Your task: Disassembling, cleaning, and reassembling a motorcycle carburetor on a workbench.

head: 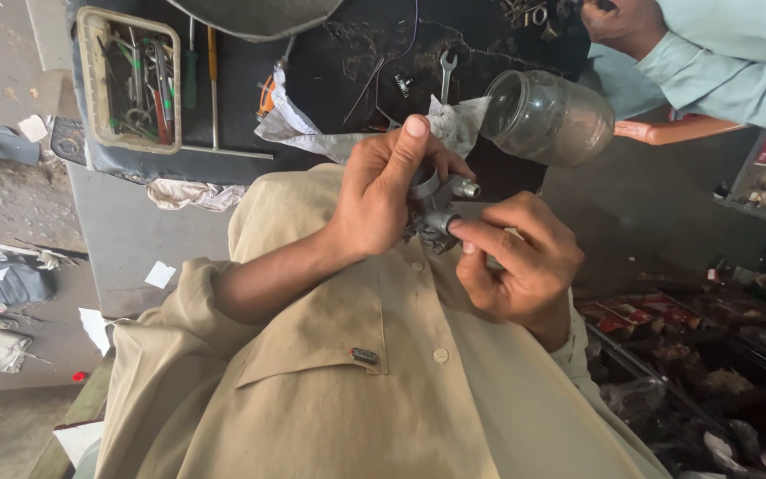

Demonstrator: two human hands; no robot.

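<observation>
Where both hands meet — left hand (379,191), right hand (516,262) — carburetor (436,206).

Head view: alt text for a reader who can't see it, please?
Both hands hold a small grey metal engine part at chest height: left hand grips it, right hand pinches its end. Behind: a tool tray and glass jar.

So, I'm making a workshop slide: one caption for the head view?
Left hand holds a small metal part as right hand pinches it, above a tool tray.

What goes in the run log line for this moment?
left hand: grips metal part | right hand: fingertips on it | glass jar behind
</observation>
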